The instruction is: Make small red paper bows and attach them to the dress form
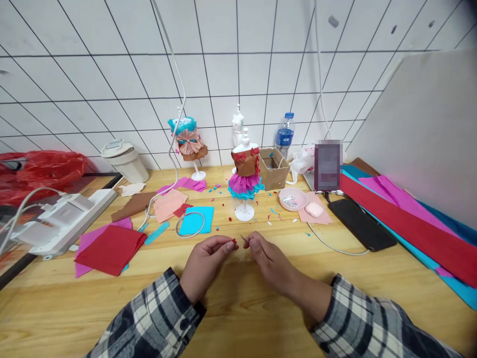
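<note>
Lettering on the plastic water bottle [285, 133]
White Chinese characters, apparently 冰露, stand across its blue label [284, 137]

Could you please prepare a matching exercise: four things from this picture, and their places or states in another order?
1. Tiny red piece
2. Clear plastic bottle with blue cap
3. Round pale-pink plastic bowl
4. Square turquoise paper sheet

A. Contains small silvery pieces
B. Lies under a looped white cable
C. Held in the left hand's grip
D. Stands by the white tiled wall

Pairs: 1-C, 2-D, 3-A, 4-B
</note>
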Tool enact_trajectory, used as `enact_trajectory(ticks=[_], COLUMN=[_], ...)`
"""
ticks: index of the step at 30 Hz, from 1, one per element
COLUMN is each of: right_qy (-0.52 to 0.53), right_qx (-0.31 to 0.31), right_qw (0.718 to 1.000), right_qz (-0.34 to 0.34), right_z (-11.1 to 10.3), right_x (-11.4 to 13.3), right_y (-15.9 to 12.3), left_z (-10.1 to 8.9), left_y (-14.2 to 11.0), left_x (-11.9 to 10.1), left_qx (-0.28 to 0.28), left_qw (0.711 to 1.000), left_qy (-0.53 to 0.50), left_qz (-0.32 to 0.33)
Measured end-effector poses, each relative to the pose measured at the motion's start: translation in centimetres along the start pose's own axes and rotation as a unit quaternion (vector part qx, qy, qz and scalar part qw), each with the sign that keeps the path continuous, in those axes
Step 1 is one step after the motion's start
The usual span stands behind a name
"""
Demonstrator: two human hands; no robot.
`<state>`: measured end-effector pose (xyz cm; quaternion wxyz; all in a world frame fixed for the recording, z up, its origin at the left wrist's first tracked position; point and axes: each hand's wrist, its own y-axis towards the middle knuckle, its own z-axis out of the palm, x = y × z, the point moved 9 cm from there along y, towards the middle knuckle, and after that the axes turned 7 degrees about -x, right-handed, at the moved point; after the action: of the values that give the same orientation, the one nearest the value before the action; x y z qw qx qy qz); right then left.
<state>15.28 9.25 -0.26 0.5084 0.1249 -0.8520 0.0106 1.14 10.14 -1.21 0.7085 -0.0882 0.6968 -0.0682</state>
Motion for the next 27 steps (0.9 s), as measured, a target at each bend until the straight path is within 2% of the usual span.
enact_trajectory(ticks=[16, 27], right_qy=[-0.089, -0.096], right_qx=[0.066, 0.073], right_qw=[0.994, 0.993], right_qz=[-0.019, -0.012], right_z=[1.0, 1.2], right_x=[0.2, 0.1], right_y=[-0.3, -0.3], left_z=[0.8, 1.1], left_y=[0.1, -0.1], left_x=[0.2, -0.3], left_qx=[0.034, 0.033], left_qw=[0.998, 0.996], left_qy=[0.048, 0.070], left_qz=[0.018, 0.036])
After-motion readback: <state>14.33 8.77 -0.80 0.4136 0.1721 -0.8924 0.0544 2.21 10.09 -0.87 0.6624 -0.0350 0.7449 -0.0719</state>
